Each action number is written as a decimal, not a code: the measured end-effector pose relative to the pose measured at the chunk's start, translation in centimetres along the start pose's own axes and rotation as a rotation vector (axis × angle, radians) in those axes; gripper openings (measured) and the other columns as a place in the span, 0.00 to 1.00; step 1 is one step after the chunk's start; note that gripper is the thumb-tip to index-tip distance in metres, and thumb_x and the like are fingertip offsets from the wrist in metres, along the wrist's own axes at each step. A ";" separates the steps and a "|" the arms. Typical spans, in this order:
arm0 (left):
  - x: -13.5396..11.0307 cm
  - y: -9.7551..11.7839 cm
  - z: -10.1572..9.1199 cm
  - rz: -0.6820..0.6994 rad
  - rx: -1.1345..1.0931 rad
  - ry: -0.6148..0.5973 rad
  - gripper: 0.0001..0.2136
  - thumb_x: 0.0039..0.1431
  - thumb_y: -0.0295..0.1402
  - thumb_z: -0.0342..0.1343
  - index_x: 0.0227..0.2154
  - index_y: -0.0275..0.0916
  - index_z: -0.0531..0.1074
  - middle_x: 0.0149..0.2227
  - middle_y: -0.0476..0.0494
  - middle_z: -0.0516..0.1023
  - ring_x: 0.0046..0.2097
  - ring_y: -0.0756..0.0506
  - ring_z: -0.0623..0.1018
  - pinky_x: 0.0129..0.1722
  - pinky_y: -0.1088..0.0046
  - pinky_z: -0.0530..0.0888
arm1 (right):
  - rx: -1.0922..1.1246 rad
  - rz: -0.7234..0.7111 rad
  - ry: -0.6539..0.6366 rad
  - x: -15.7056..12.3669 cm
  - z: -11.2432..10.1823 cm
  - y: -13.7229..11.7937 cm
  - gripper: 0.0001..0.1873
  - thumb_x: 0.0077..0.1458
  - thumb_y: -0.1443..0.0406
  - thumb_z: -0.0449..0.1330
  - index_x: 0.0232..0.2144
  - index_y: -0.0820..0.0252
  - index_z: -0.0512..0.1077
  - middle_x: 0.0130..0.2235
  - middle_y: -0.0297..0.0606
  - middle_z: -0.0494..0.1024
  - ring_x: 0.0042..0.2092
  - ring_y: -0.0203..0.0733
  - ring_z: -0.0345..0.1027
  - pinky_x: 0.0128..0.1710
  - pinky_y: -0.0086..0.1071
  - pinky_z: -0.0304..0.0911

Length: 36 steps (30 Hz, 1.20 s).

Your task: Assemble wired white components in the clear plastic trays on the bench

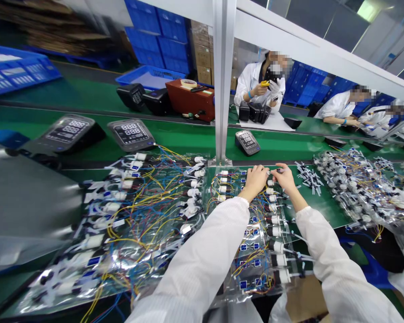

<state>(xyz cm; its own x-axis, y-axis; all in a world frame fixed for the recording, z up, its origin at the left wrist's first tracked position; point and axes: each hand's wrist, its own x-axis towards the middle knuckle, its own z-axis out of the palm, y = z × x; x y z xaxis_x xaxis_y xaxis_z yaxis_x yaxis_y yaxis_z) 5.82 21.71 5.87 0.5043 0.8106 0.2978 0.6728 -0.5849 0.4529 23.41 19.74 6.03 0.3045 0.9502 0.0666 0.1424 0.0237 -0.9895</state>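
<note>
The left hand and the right hand rest almost together on a clear sheet of wired white parts, lying on the green counter; the view does not show any clamp. These parts seem light, their wires fragile, so better hold the white bodies.

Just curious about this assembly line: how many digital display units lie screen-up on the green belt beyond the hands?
3. The far-left unit and the one next to it lie left of the aluminium post; the third unit lies right of it. Others may be hidden.
</note>
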 end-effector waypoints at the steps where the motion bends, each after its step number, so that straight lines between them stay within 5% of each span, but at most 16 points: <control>1: 0.0 -0.1 0.1 0.001 -0.005 0.000 0.15 0.75 0.36 0.50 0.59 0.45 0.73 0.58 0.37 0.77 0.59 0.35 0.71 0.56 0.54 0.67 | -0.012 -0.003 0.008 0.0 0.1 0.1 0.32 0.42 0.55 0.75 0.48 0.52 0.68 0.23 0.24 0.76 0.20 0.35 0.66 0.20 0.29 0.63; 9: -0.1 -0.1 0.0 0.028 -0.049 0.000 0.13 0.74 0.35 0.52 0.57 0.46 0.73 0.58 0.41 0.79 0.59 0.36 0.72 0.56 0.55 0.66 | -0.040 -0.043 0.057 -0.1 0.2 0.9 0.37 0.46 0.55 0.73 0.55 0.51 0.62 0.23 0.20 0.74 0.20 0.36 0.65 0.20 0.28 0.60; 14: -0.2 -0.1 -0.2 0.031 -0.065 -0.002 0.14 0.73 0.35 0.52 0.58 0.47 0.73 0.59 0.42 0.79 0.59 0.37 0.72 0.56 0.56 0.67 | -0.009 -0.080 0.016 -0.4 0.2 1.2 0.22 0.50 0.55 0.71 0.45 0.53 0.72 0.22 0.24 0.73 0.19 0.33 0.59 0.18 0.29 0.54; 17: -0.1 -0.2 -0.2 0.024 -0.067 0.002 0.15 0.73 0.35 0.52 0.59 0.47 0.73 0.59 0.42 0.79 0.59 0.37 0.72 0.57 0.56 0.67 | 0.049 -0.107 0.026 -0.5 0.1 1.3 0.21 0.50 0.55 0.71 0.45 0.53 0.74 0.27 0.27 0.76 0.21 0.32 0.61 0.19 0.29 0.58; 21: 0.0 -0.2 -0.2 0.010 -0.070 -0.001 0.14 0.73 0.36 0.53 0.58 0.47 0.74 0.58 0.42 0.80 0.59 0.37 0.73 0.57 0.56 0.67 | 0.127 -0.121 0.023 -0.4 -0.2 1.3 0.24 0.47 0.57 0.75 0.46 0.53 0.75 0.37 0.32 0.82 0.33 0.37 0.77 0.38 0.33 0.76; 26: 0.2 -0.3 0.0 -0.012 -0.084 0.006 0.13 0.72 0.37 0.54 0.55 0.46 0.75 0.55 0.42 0.81 0.56 0.37 0.74 0.55 0.57 0.67 | 0.212 -0.103 -0.002 -0.4 -0.6 1.2 0.28 0.43 0.55 0.78 0.45 0.51 0.73 0.49 0.37 0.84 0.50 0.46 0.82 0.60 0.43 0.75; 36: 0.2 -0.5 0.0 -0.005 -0.146 0.035 0.12 0.70 0.36 0.59 0.53 0.48 0.77 0.55 0.46 0.82 0.57 0.39 0.73 0.54 0.59 0.67 | 0.113 -0.046 -0.007 0.0 -1.6 0.2 0.22 0.48 0.50 0.76 0.38 0.57 0.78 0.37 0.39 0.84 0.32 0.40 0.79 0.35 0.35 0.79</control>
<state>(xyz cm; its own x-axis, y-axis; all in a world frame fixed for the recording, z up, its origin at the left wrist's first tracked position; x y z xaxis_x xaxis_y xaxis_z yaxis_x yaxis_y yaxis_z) 5.63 22.19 5.70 0.4803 0.8152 0.3237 0.5876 -0.5730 0.5712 24.99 19.24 5.99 0.2933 0.9494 0.1121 0.0490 0.1022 -0.9936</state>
